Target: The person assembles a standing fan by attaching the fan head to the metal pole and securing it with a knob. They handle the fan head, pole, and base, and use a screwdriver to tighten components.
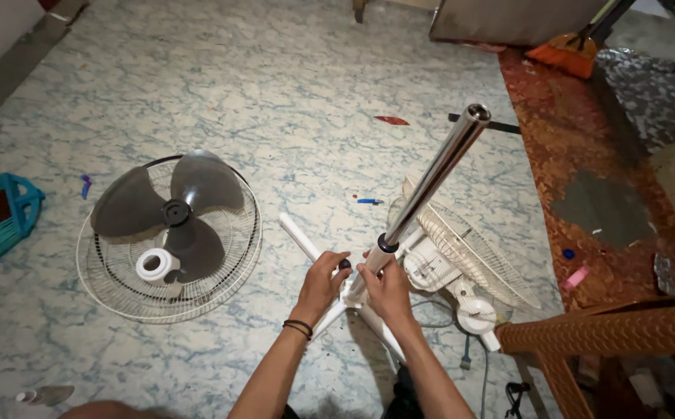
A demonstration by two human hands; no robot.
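My left hand (323, 281) pinches the black knob (344, 264) while my right hand (388, 285) grips the white stand collar (370, 268), steadying the chrome pole (434, 177) tilted above the cross base (300, 237) on the floor.

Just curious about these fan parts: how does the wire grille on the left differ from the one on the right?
The left grille lies flat on the floor with grey blades resting on it. The right grille stands tilted on edge, attached to the fan's motor housing. Both are round, pale wire guards.

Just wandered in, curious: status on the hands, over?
Both hands, left and right, grip white stand base. Shiny chrome pole tilted up. Grey-bladed fan grille lies apart.
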